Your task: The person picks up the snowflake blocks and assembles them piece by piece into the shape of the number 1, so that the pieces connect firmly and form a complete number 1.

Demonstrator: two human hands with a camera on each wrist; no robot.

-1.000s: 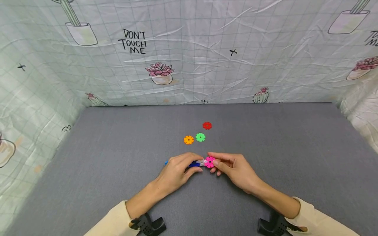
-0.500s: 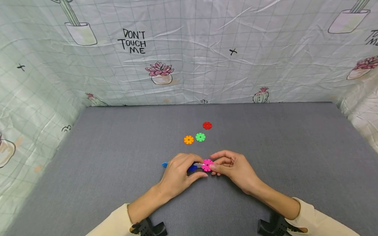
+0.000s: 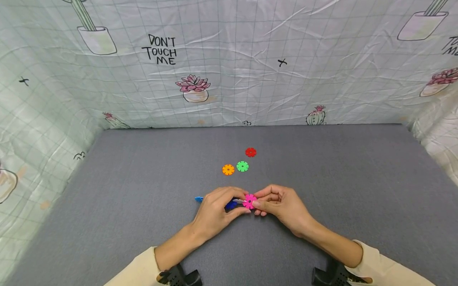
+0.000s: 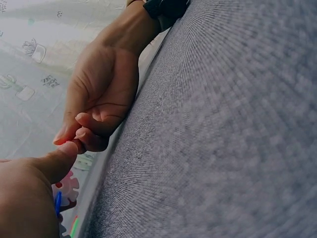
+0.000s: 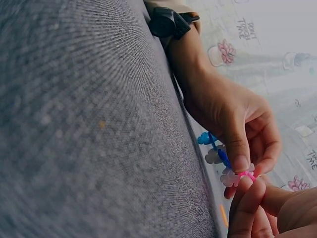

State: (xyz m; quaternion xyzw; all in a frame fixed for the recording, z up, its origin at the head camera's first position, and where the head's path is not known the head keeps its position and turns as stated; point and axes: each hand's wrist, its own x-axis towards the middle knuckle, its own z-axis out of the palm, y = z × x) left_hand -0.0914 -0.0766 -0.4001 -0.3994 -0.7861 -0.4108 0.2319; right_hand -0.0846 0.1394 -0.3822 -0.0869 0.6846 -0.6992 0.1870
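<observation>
One pink disc at right grip's fingertips

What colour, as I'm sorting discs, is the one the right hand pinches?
Pink; the disc shows best in the head view.

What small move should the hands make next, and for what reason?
Probably the right hand should press the pink disc firmly onto the pale disc: the two meet, the left hand holds the chain, and whether they are locked is hidden.
</observation>
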